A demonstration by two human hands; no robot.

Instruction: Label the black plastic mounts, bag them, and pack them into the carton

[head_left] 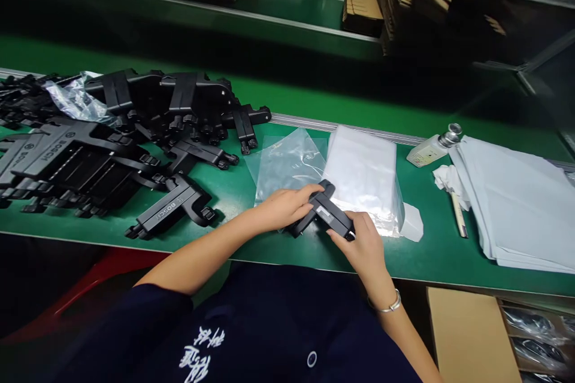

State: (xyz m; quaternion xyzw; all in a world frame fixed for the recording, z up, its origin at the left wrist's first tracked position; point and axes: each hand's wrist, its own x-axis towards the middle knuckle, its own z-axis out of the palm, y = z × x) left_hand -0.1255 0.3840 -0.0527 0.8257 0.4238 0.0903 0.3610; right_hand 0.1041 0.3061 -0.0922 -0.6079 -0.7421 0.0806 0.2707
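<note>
Between my two hands is a black plastic bracket point(330, 215) with a small pale label on its upper face. My left hand point(287, 208) grips its left end, the fingers closed over the top. At the lower right end, my right hand point(363, 245) pinches the part between thumb and fingers. Just behind it lie a clear plastic bag point(287, 167) and a stack of clear bags point(362, 161). To the left, a similar black bracket marked BOSCH point(168, 209) rests near the table edge, beside a large pile of such brackets point(76, 155).
On the right are a white bottle with a metal top point(433, 148), a marker-like stick point(458, 213), crumpled white tissue point(449, 179) and stacked white sheets point(525, 203). Below the green table point(417, 266), an open carton point(471, 335) holds bagged black parts. Folded cardboard point(362, 9) sits on the shelf.
</note>
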